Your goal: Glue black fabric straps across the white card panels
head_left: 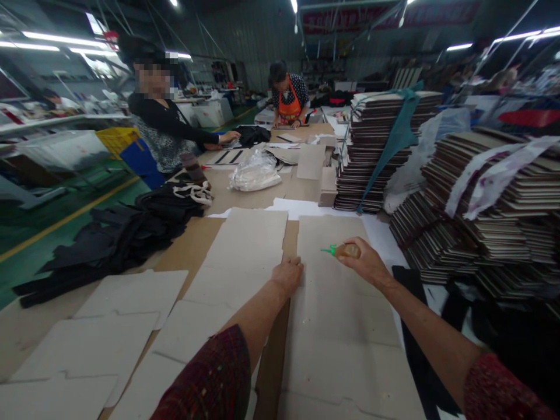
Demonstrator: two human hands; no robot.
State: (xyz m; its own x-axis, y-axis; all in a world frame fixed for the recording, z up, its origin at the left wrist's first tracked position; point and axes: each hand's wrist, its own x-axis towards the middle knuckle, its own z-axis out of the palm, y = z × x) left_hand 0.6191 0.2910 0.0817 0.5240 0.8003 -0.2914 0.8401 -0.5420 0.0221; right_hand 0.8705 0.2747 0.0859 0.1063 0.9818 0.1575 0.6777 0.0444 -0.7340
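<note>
My right hand (pixel 365 261) is wrapped round a brownish glue bottle (pixel 349 251), whose green nozzle (pixel 329 249) points left above the right row of grey boards (pixel 336 326). At the left edge of that row rests my left hand (pixel 289 275), its fingers curled and partly hidden from view; whether they hold anything cannot be made out. Another row of overlapping grey boards (pixel 245 245) runs to the left of my left hand, and more boards (pixel 126 297) lie at the lower left.
Black fabric pieces (pixel 114 233) are heaped on the left. A clear plastic bag (pixel 255 170) lies further back. Tall board stacks (pixel 380 151) and tied bundles (pixel 494 198) stand on the right. Two people (pixel 164 128) (pixel 289 99) work at the table beyond.
</note>
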